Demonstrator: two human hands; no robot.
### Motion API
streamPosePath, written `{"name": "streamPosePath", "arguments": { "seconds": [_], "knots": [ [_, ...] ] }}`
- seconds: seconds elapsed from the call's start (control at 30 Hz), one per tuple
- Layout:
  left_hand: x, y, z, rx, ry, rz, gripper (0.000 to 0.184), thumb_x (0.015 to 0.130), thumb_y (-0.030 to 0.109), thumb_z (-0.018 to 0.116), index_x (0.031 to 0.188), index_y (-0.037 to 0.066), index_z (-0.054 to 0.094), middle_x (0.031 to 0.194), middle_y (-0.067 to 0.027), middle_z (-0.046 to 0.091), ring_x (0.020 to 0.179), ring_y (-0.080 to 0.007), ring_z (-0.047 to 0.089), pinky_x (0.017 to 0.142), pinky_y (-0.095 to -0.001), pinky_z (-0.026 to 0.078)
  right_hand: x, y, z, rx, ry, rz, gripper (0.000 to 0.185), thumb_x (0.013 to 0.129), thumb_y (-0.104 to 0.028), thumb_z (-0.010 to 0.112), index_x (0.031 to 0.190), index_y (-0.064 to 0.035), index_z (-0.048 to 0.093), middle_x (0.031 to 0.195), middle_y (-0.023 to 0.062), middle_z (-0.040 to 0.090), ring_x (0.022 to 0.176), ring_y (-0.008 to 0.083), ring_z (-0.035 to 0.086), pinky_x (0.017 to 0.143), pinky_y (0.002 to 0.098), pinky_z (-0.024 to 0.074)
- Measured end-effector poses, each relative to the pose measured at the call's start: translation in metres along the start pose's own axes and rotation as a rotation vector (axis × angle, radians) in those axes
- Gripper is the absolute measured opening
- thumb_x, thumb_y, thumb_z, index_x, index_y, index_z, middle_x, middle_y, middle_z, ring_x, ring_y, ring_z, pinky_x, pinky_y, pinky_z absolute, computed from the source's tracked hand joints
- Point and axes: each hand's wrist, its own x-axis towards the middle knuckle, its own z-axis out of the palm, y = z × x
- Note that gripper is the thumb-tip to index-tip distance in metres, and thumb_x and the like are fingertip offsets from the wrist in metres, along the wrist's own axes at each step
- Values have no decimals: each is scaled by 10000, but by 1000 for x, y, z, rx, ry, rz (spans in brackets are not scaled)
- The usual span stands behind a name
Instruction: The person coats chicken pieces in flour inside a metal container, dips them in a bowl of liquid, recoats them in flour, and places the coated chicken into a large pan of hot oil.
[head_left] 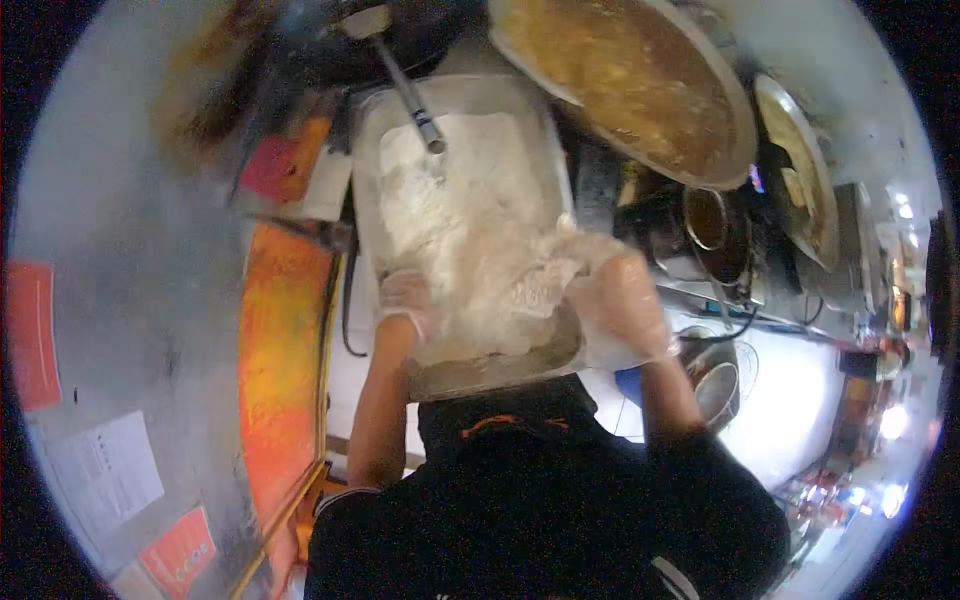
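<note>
A large rectangular tub (pixel 362 200) of white flour (pixel 490 135) stands in front of me. My left hand (pixel 408 297), in a clear plastic glove, is at the tub's near left side, over the flour; motion blur hides its fingers. Also gloved, my right hand (pixel 622 300) is closed at the right rim. A pale, crinkled, flour-dusted piece (pixel 540 287) extends left from it over the flour; its kind is unclear. Flour blurs between the two hands. At the tub's far side, a long-handled utensil (pixel 405 90) rests with its grip end over the flour.
A big round pan of brown, oily-looking food (pixel 650 80) stands at the far right. Beyond it is another round tray (pixel 800 170). A dark pot (pixel 705 225) sits right of the tub, and a metal container (pixel 715 385) stands lower down. An orange panel (pixel 285 360) is at left.
</note>
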Motion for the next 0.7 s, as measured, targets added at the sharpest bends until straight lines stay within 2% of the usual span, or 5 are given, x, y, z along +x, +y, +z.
{"name": "streamPosePath", "arguments": {
  "seconds": [0.23, 0.4, 0.47, 0.57, 0.7],
  "knots": [
    [27, -7, 16, 324, -254, -2, 456, 879, 128, 644, 1284, -10, 486, 1171, -149, 648, 1073, -285, 655, 890, -363, 536, 45, -43, -152, 131, 439, 26, 347, 814, -19, 591, 1140, 41, 692, 1208, 132, 700, 1187, 222, 622, 1023, 313, 458],
    [23, -14, 28, 348, -289, -9, 414, 873, 128, 628, 1249, -4, 515, 1155, -140, 652, 1056, -273, 660, 870, -365, 541, 82, 54, -204, 75, 327, 174, 365, 819, -121, 657, 1161, 0, 691, 1159, 92, 725, 1075, 198, 672, 945, 303, 502],
    [17, -18, 34, 339, -270, -17, 398, 871, 128, 621, 1235, -2, 527, 1149, -136, 653, 1049, -268, 662, 862, -366, 543, 90, 86, -208, -424, 347, 256, 389, 829, -117, 711, 1204, -21, 677, 1009, 85, 737, 938, 161, 675, 860, 313, 527],
    [1, -24, 42, 311, -189, -19, 375, 868, 129, 612, 1215, 1, 544, 1139, -130, 656, 1039, -260, 664, 849, -368, 546, 88, 211, -236, -496, 248, 168, 388, 832, -106, 708, 1216, -50, 683, 1014, 84, 736, 928, 163, 677, 847, 312, 526],
    [-26, -26, 56, 48, 23, 33, 347, 864, 129, 599, 1187, 6, 567, 1126, -122, 658, 1025, -250, 668, 833, -370, 550, 60, 122, -213, -744, 313, 339, 412, 906, -171, 640, 1299, -49, 616, 1100, 193, 696, 996, 289, 677, 874, 383, 520]
  ]
}}
